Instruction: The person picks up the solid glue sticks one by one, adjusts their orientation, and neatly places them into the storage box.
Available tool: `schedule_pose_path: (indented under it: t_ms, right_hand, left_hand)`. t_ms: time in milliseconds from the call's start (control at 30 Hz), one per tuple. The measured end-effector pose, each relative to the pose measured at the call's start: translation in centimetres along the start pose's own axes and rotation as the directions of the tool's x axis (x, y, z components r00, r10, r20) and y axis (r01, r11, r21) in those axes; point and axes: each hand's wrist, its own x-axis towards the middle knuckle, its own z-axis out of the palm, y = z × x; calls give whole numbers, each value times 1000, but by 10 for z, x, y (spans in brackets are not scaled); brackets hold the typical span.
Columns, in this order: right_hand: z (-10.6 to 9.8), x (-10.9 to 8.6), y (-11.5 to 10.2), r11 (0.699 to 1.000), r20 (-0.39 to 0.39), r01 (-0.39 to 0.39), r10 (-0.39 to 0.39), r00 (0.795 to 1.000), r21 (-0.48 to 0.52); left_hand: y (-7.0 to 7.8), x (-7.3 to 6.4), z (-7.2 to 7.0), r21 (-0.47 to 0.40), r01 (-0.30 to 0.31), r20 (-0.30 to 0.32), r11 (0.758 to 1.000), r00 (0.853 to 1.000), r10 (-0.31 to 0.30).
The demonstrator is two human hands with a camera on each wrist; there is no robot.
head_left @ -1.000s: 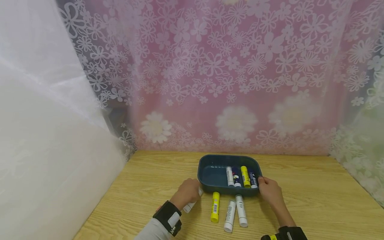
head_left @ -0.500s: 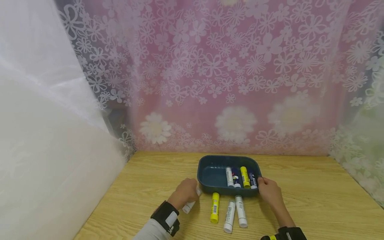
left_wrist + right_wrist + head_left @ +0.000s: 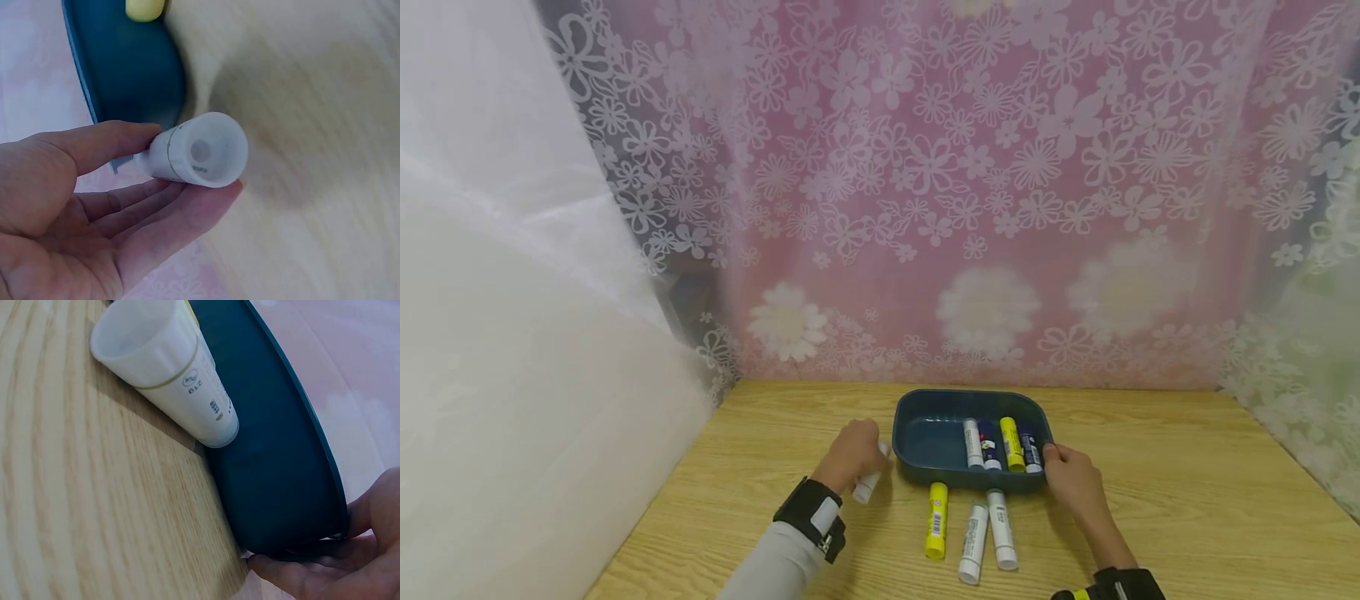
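My left hand [image 3: 850,457] pinches a white glue stick [image 3: 867,487] between thumb and fingers, left of a dark blue tray [image 3: 932,442]. In the left wrist view the hollow end of this glue stick [image 3: 206,150] faces the camera, above the wood. My right hand [image 3: 1075,483] grips the tray's front right corner; in the right wrist view the thumb is at the rim and the fingers [image 3: 281,572] reach low on the side. Inside the tray's right half lie a white glue stick [image 3: 973,443], a yellow one [image 3: 1012,444] and two dark blue ones [image 3: 989,446].
In front of the tray, a yellow glue stick [image 3: 936,521] and two white glue sticks [image 3: 973,543] lie on the wooden table [image 3: 760,467]. A pink floral curtain [image 3: 865,208] hangs behind the table, with a white sheet [image 3: 535,375] along the left.
My left hand has lifted the white glue stick and moved it up and slightly left, beside the tray's left end. The right hand keeps its hold on the tray.
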Motion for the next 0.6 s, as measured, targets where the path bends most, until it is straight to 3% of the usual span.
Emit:
schedule_pose_path:
  t_ms: [233,400,600]
  right_hand:
    - [1,2,1,1000,-6,-3,3,1000,-3]
    - [1,2,0,1000,-10,3,-3,1000,-10]
    - [0,1,1,1000,0,-14,14,1000,-5]
  left_hand:
    - [8,17,-15,2,-41,-27,999,999,41]
    - [18,27,-24,83,-77,-64,994,995,83]
    - [35,35,-30,59,-51,-41,997,998,54]
